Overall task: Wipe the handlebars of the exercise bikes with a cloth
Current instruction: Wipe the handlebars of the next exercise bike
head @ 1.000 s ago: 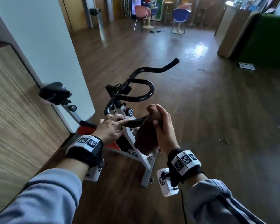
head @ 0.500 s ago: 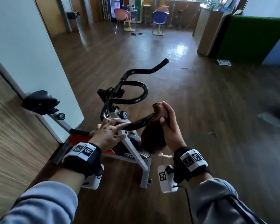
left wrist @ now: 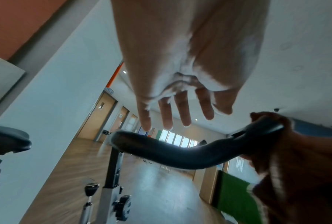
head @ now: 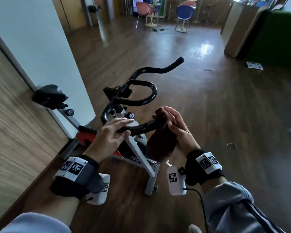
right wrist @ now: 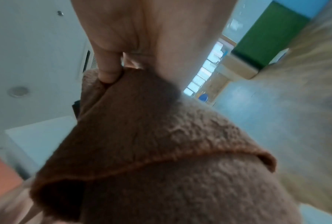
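A black handlebar (head: 141, 100) tops the exercise bike (head: 138, 153) in front of me. My right hand (head: 172, 119) grips a brown cloth (head: 160, 145) wrapped round the tip of the near handlebar arm (head: 144, 127); the rest of the cloth hangs below. In the right wrist view my thumb (right wrist: 107, 66) presses into the cloth (right wrist: 161, 144), which hides the bar. My left hand (head: 123, 127) hovers over the same arm, fingers straight and holding nothing. In the left wrist view the fingers (left wrist: 182, 112) stand just above the bar (left wrist: 180, 154), with the cloth (left wrist: 295, 166) at its right end.
The bike's black saddle (head: 49, 96) sits at left, close to a white wall (head: 40, 47) and a wood panel (head: 10, 123). Open wooden floor (head: 225, 115) stretches right. Chairs (head: 144, 7), a counter (head: 237, 31) and a green panel (head: 275, 39) stand far back.
My left hand's fingers, which rested on the near handlebar arm, have straightened and lifted off it. The right hand stays on the cloth at the bar's tip.
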